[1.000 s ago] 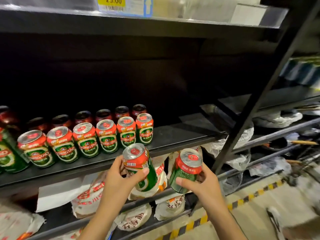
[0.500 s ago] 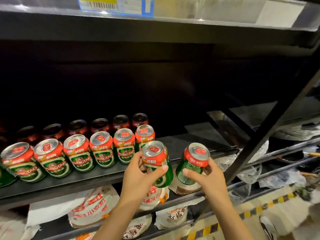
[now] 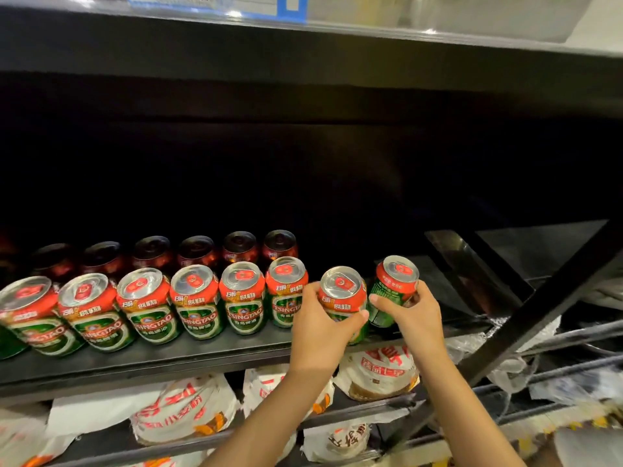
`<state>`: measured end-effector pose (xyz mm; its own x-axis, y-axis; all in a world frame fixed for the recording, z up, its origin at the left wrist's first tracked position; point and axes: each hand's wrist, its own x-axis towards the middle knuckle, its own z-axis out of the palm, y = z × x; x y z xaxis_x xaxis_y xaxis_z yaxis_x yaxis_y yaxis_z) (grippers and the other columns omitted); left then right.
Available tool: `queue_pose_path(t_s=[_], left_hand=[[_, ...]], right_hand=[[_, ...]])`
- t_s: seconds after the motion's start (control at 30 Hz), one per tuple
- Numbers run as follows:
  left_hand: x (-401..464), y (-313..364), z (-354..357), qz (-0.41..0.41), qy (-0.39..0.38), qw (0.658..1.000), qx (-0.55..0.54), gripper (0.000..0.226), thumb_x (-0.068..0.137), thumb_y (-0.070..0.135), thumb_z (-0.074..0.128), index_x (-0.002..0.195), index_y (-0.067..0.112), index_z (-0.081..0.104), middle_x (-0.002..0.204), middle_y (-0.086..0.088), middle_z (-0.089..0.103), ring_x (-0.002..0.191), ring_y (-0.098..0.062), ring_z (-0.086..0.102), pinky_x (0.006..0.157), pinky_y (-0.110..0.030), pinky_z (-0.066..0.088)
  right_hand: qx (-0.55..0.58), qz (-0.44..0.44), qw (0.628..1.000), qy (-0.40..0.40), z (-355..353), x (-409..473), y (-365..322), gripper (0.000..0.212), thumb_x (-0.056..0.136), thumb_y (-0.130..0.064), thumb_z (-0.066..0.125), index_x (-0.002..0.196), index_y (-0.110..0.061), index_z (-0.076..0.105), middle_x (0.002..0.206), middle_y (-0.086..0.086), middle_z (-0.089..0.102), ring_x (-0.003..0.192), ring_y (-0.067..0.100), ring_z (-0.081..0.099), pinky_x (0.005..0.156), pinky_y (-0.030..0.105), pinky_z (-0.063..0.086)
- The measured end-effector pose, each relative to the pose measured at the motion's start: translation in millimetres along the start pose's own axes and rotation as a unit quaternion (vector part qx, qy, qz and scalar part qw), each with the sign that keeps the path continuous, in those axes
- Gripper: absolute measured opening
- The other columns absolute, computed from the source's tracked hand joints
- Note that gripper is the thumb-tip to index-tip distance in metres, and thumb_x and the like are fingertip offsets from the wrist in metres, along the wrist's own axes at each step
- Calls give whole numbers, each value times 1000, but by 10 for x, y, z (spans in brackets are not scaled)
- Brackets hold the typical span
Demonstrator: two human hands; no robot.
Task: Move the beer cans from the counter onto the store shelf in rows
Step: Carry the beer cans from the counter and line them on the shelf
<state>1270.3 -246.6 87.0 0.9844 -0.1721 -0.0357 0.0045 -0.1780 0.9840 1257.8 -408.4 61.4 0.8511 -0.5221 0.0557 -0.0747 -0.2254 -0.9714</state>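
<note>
Head view: two rows of cans [image 3: 242, 298] already line the shelf [image 3: 168, 358], while the hands, left [image 3: 320, 326] and right [image 3: 416, 318], each grasp one more can, judged about to extend the front row.

Bagged goods under the drinks shelf
White bags [image 3: 182, 412] printed in red lie on the lower rack [image 3: 367, 411]; a price label [image 3: 215, 0] fronts the top edge; a black diagonal brace [image 3: 539, 308] crosses at right

Front row [image 3: 188, 299] on shelf [image 3: 168, 358]: six cans. Back row [image 3: 175, 252]: six cans I can see. One can [image 3: 342, 294] in my left hand [image 3: 320, 328], one can [image 3: 394, 284] in my right hand [image 3: 416, 318].
</note>
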Motion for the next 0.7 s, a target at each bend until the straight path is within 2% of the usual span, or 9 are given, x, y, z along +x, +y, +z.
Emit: queue_pose_path(t_s=[0.13, 0.33, 0.5, 0.7], left_hand=[[196, -39, 269, -18, 49, 999, 3, 66, 70, 28, 79, 123, 22, 40, 102, 12, 57, 94, -4, 57, 76, -17, 44], [456, -108, 472, -32, 114, 992, 35, 69, 72, 32, 77, 126, 22, 36, 115, 3, 59, 106, -16, 58, 87, -32, 50], [596, -119, 503, -23, 146, 987, 65, 69, 73, 34, 76, 126, 20, 35, 115, 2, 58, 105, -16, 58, 83, -29, 50], [685, -153, 510, -15, 141, 987, 75, 57, 72, 33, 78, 110, 23, 36, 110, 2, 59, 101, -15, 59, 80, -26, 51]], right_hand=[[-16, -11, 1000, 6, 2, 259, 64, 58, 66, -24, 84, 115, -17, 56, 106, 1, 67, 97, 14, 65, 85, 34, 54], [-53, -13, 998, 1, 74, 542, 143, 65, 62, -29, 86, 116, -16, 51, 107, 2, 64, 99, 18, 63, 89, 42, 53], [-82, -25, 996, 3, 103, 651, 140, 62, 64, -31, 85, 112, -14, 49, 105, 3, 62, 98, 20, 61, 84, 36, 52], [-134, -55, 989, 21, 160, 661, 177, 66, 64, -43, 83, 111, -19, 44, 106, 2, 61, 96, 20, 61, 79, 36, 53]])
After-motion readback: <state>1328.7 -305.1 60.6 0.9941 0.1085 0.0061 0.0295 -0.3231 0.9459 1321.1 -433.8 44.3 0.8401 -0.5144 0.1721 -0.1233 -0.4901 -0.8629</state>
